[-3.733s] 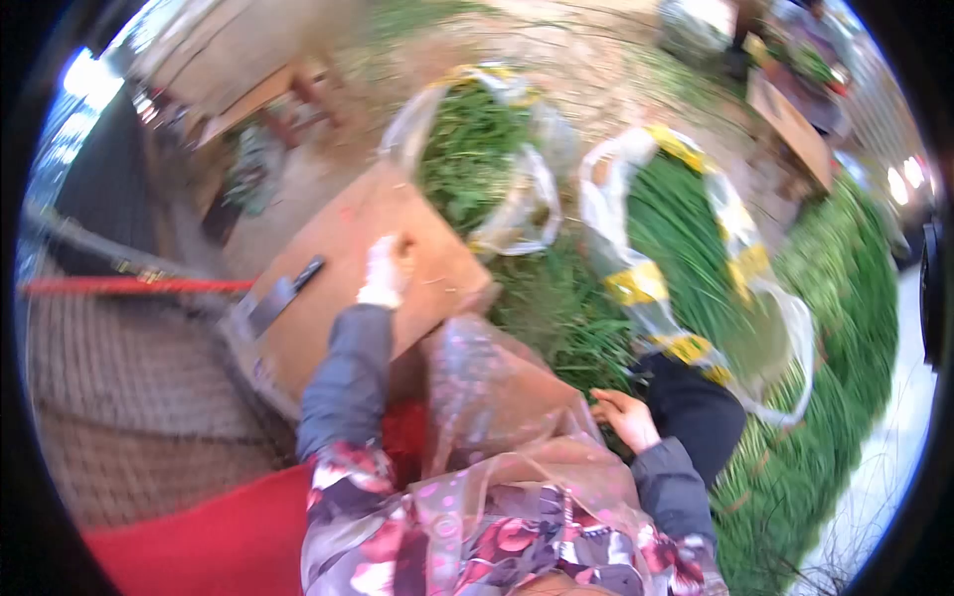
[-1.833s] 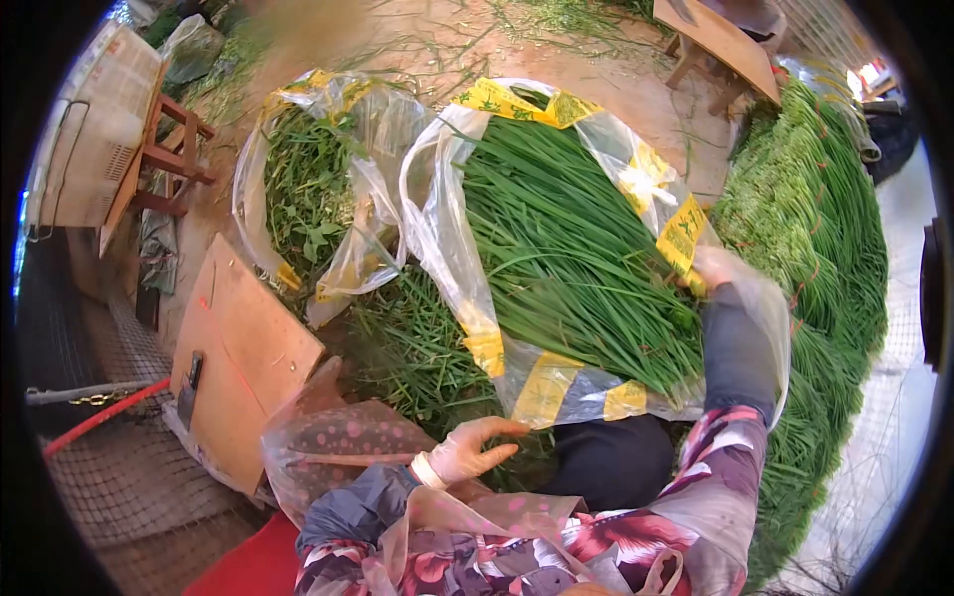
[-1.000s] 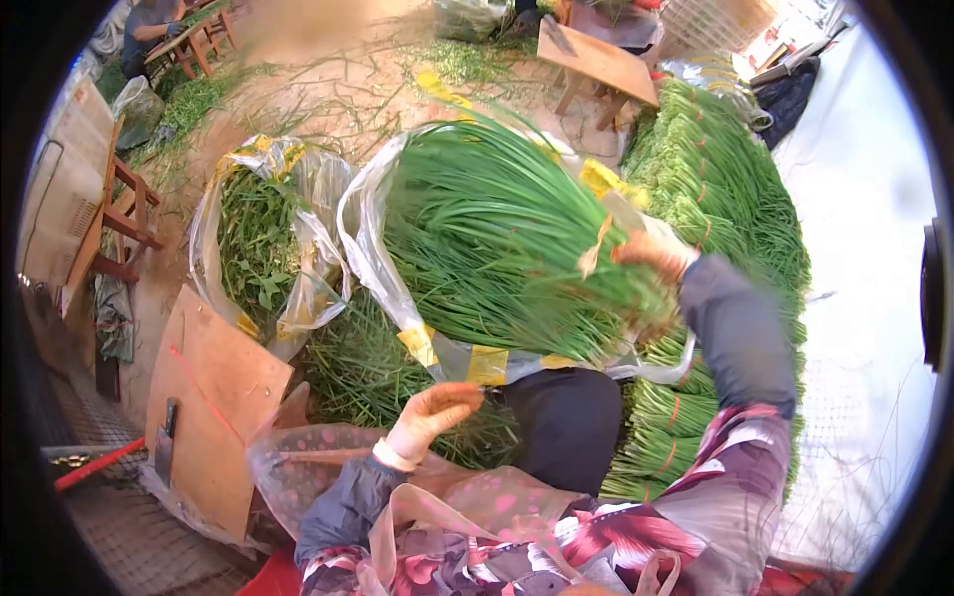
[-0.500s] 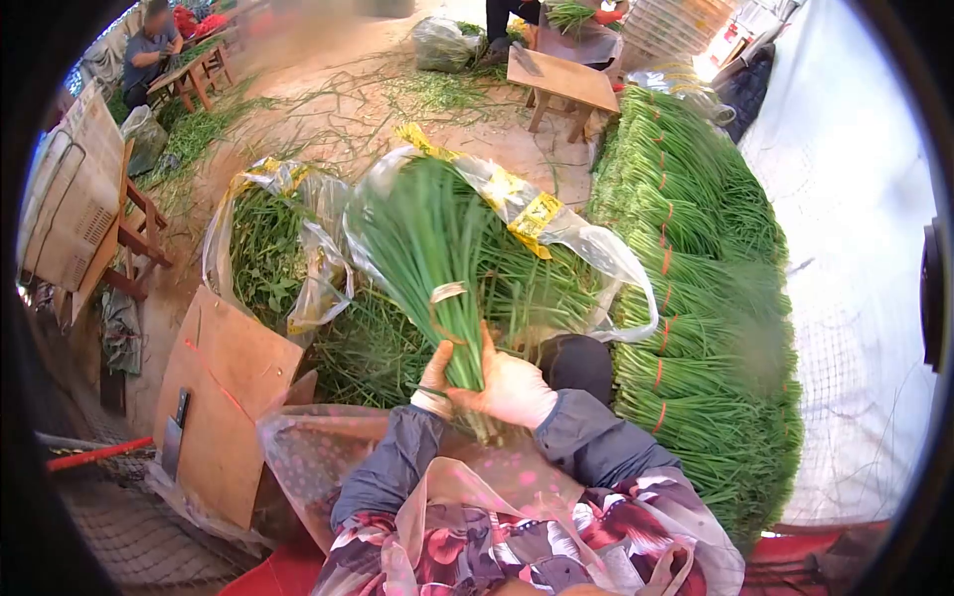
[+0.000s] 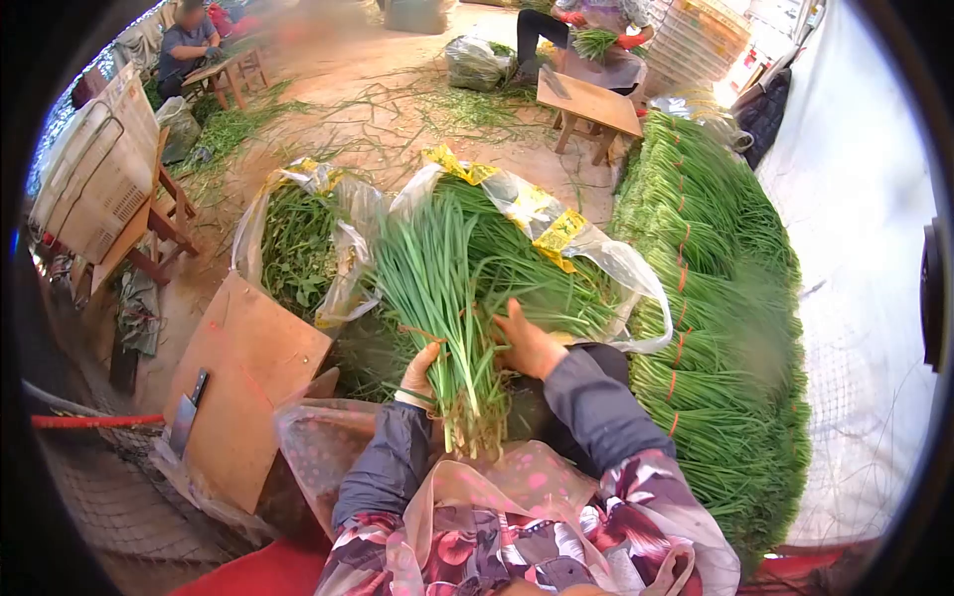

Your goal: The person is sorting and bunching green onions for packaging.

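A bunch of long green stalks lies upright over the lap, its pale, rooty ends toward my body. My left hand is wrapped round the lower left side of the bunch. To the right, my right hand has its fingers apart beside the stalks and holds nothing. Behind the bunch is an open plastic bag with yellow printed strips, full of loose greens. A second plastic bag of leafy greens stands to its left.
A wooden board with a cleaver is at the left. Tied green bundles form a long row at the right. Farther off are a low wooden table, a crate and two seated people.
My right hand has come off the bunch and opened to its right. The bunch has spread out, and the light band round its middle no longer shows. The view has shifted slightly.
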Available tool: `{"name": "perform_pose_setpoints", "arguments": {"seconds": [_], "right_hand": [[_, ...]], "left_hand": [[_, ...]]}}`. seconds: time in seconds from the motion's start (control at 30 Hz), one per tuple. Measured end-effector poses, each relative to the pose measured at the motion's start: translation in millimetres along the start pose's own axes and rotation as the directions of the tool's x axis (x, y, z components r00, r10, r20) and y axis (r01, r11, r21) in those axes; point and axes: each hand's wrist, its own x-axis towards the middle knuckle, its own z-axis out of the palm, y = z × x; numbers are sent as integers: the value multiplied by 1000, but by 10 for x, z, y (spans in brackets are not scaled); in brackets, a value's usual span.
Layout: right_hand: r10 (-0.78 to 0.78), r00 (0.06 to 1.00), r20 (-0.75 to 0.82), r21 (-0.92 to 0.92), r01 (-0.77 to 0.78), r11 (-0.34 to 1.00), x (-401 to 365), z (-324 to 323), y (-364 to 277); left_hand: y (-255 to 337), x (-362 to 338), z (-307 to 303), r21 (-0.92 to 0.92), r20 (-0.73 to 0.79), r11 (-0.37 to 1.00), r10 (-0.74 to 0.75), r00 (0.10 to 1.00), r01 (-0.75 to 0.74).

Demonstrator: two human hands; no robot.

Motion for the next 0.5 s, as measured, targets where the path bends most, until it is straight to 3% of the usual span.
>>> {"name": "perform_pose_setpoints", "arguments": {"seconds": [0.03, 0.07, 0.1, 0.17, 0.23, 0.27, 0.37, 0.4, 0.43, 0.47, 0.5], "right_hand": [[-120, 988, 101, -28, 124, 992, 151, 164, -147], [-241, 924, 296, -116, 285, 951, 251, 334, -361], [-308, 865, 396, -97, 373, 923, 381, 510, -522], [-321, 852, 414, -59, 377, 924, 402, 922, -761], [-412, 850, 328, -228, 495, 839, 462, 1224, -772], [-411, 866, 284, -256, 482, 838, 479, 1280, -726], [-530, 779, 334, -552, 618, 560, 689, 1090, -254], [-516, 790, 332, -599, 599, 531, 679, 985, -48], [-502, 800, 329, -645, 579, 500, 651, 900, 146], [-435, 810, 394, -703, 570, 424, 790, 705, 419], [-358, 821, 445, -751, 560, 349, 890, 508, 729]], "left_hand": [[158, -31, 43, 197, 26, 980, 11, 1000, -16], [330, -38, 75, 408, 60, 910, 54, 997, -74], [504, -48, 157, 535, 100, 841, 40, 994, -88], [820, -104, 378, 720, 122, 682, 61, 991, -131], [849, -95, 281, 697, 95, 696, 149, 984, -173], [851, -115, 275, 775, 84, 589, 263, 961, -229], [772, -219, 194, 902, 191, 231, 543, 818, -364], [762, -325, 34, 858, 45, 446, 428, 903, -254], [727, -373, -67, 770, 29, 572, 411, 911, -282], [691, -422, -170, 664, 14, 684, 393, 919, -302], [579, -450, -261, 665, -12, 689, 396, 918, -289]]}}
